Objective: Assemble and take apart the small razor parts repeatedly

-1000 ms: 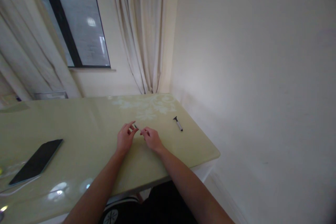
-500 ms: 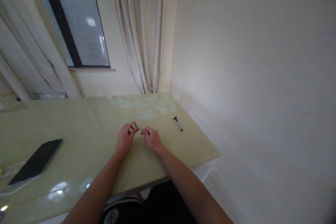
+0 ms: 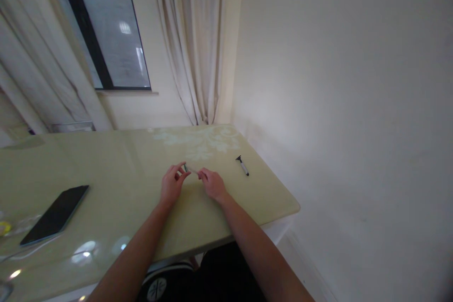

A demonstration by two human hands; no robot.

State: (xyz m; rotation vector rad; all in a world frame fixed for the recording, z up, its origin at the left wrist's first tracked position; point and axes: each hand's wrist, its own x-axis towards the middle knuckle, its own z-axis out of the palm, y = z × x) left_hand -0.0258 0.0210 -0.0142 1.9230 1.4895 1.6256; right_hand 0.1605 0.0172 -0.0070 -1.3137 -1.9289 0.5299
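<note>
Between the thumb and fingers of my left hand [image 3: 174,180], a small thin dark-green and white piece [image 3: 186,167] is pinched, standing on edge; its kind is too small to make out. My right hand [image 3: 211,181] is closed at the fingertips on a thin pale strip [image 3: 193,170], which stretches across the gap towards the small piece. Whether the strip joins the piece, I cannot tell. Both hands are just above the pale green tabletop [image 3: 212,207]. To the right of my right hand lies a razor [image 3: 243,166] with a black head and a grey handle.
A dark tablet [image 3: 55,214] lies on the left of the table, with a white cable [image 3: 38,247] along its near edge. A clear and yellow item [image 3: 4,228] shows at the far left. The wall [image 3: 336,151] rises along the table's right edge; curtains [image 3: 200,56] hang behind.
My right hand has drawn away to the right from my left hand, so more of the pale strip shows between them. The view has shifted slightly.
</note>
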